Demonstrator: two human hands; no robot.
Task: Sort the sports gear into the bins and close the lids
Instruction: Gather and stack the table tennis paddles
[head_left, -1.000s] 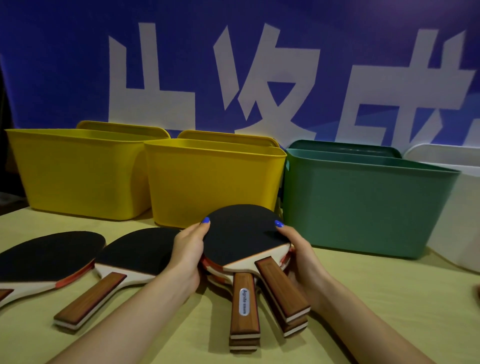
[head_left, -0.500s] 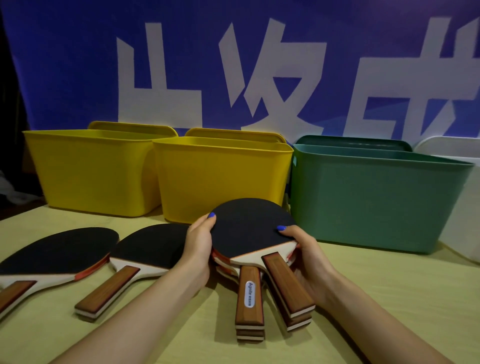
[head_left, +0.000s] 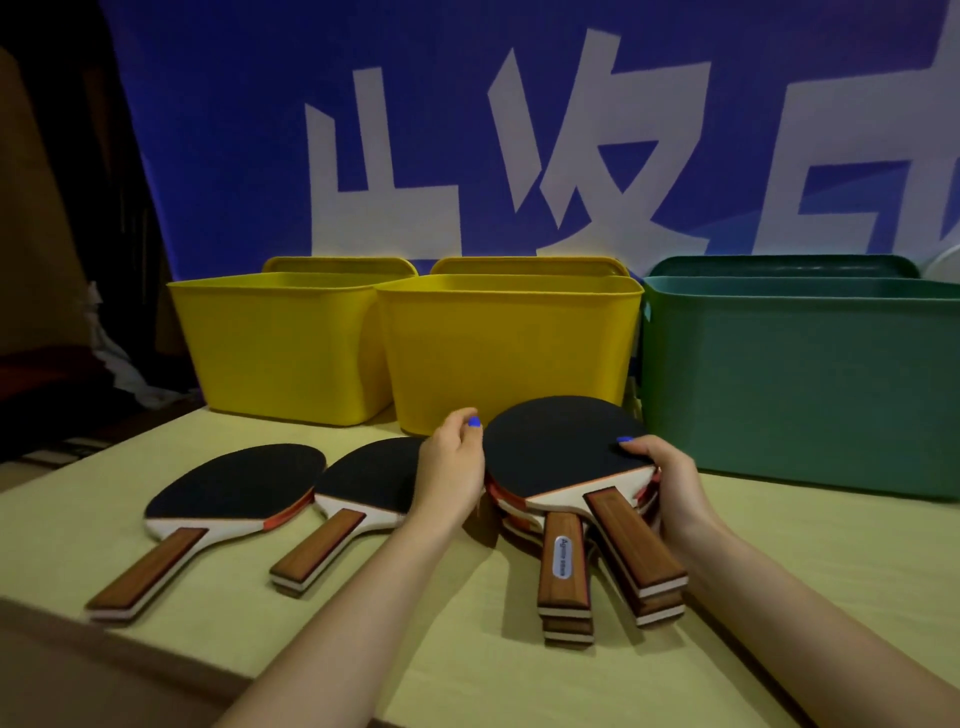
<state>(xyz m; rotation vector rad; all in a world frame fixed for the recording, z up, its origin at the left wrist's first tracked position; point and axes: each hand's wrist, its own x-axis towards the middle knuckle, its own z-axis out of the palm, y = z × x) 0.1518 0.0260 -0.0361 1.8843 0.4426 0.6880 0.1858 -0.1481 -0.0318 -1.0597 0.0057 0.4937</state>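
My right hand clamps the right edge of the paddle stack, thumb on the black top rubber, fingers curled under the blades. Several paddles lie piled there, handles fanned toward me; the exact count is hard to read, perhaps four. My left hand sits just off the stack's left edge, fingers loosely curled, holding nothing; whether it touches the rubber I cannot tell. Under its heel lies the near single paddle, flat on the table, and beyond that, farther left, the far single paddle. Directly behind my grip stands the middle yellow bin, open; left of it the second yellow bin; right of it the green bin. Lids lean upright behind all three.
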